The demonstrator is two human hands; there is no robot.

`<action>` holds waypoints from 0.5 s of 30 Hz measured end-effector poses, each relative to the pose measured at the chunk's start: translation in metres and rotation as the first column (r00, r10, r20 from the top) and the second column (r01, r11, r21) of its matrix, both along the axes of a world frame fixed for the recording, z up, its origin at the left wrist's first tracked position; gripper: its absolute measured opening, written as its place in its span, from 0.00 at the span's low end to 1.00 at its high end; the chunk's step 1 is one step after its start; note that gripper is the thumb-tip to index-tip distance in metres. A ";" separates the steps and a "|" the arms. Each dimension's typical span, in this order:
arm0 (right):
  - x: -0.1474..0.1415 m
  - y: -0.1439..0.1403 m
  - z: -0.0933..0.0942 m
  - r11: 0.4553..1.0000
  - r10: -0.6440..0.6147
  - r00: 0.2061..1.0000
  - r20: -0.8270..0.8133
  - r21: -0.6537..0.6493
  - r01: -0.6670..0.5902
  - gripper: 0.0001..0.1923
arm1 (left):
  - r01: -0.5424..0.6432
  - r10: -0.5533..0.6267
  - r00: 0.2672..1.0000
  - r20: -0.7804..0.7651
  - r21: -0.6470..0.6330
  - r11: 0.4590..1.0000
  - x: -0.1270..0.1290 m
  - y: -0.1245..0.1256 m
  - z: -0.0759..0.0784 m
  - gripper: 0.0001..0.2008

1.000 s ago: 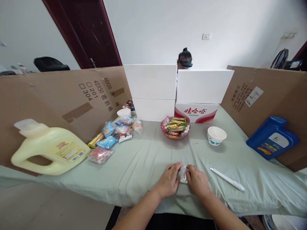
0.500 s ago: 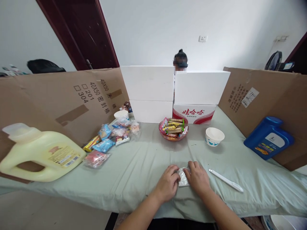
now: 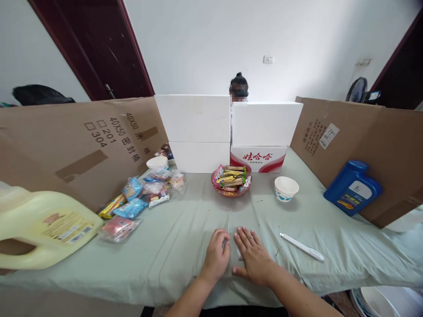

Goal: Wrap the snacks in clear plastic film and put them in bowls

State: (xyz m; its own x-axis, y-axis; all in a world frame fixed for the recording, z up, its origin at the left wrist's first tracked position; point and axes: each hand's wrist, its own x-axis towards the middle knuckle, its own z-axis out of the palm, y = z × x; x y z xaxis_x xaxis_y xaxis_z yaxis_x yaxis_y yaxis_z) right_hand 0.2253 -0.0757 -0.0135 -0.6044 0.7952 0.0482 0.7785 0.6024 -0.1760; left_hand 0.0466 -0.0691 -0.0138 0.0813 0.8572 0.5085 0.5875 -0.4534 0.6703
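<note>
Cardboard sheets [image 3: 82,141] stand along both sides of what I see, with white boxes [image 3: 228,127] stacked at the far end and another person's head showing above them. Pale green cloth [image 3: 185,220] covers the table between them.

I note a cream jug [image 3: 42,226] lying on its side at the left edge and a blue jug [image 3: 353,188] leaning against the cardboard on the right. A loose heap of snack packets [image 3: 139,200] lies left of centre, with a paper cup [image 3: 157,163] behind it. A red bowl [image 3: 231,181] of wrapped snacks sits in front of the boxes, and a white bowl [image 3: 286,188] stands just to its right.

My left hand [image 3: 216,257] is curled loosely, knuckles up, resting on the cloth. My right hand [image 3: 254,257] lies flat, fingers spread, palm down. A small clear packet [image 3: 239,254] lies on the cloth at the near centre, almost wholly under the right palm; only a sliver shows between the two hands. Whether the left fingers pinch its edge, I cannot tell. A white pen-like tool [image 3: 302,246] lies on the cloth near the right hand, apart from it.
</note>
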 end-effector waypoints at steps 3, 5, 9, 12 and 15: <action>0.000 -0.001 0.008 0.999 0.002 1.000 0.000 -0.046 -0.002 0.45 | 0.019 -0.019 1.000 -0.023 0.011 1.000 0.000 0.001 0.001 0.08; 0.000 -0.003 0.011 0.999 0.011 1.000 -0.003 -0.047 -0.012 0.45 | 0.019 -0.018 0.999 -0.037 0.013 1.000 0.000 0.001 0.001 0.07; 0.007 -0.016 0.010 0.998 0.049 0.998 -0.034 0.048 -0.047 0.35 | 0.026 -0.027 0.998 -0.054 -0.007 1.000 -0.002 0.001 0.000 0.07; 0.018 -0.027 0.004 0.980 0.171 0.983 -0.063 0.118 -0.162 0.24 | 0.053 -0.055 0.997 -0.057 -0.036 0.998 -0.003 0.002 -0.001 0.07; 0.033 -0.026 0.005 0.937 0.312 0.949 -0.053 0.181 -0.298 0.13 | 0.070 -0.073 0.996 -0.045 -0.065 0.995 -0.003 0.003 0.000 0.06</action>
State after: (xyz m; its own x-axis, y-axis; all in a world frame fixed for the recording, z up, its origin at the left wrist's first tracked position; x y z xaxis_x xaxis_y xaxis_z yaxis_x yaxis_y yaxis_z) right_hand 0.2578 -0.1019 -0.0084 -0.8052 0.5494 0.2234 0.5404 0.8348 -0.1051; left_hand 0.0440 -0.0662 -0.0135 0.1664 0.8786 0.4477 0.5871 -0.4530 0.6709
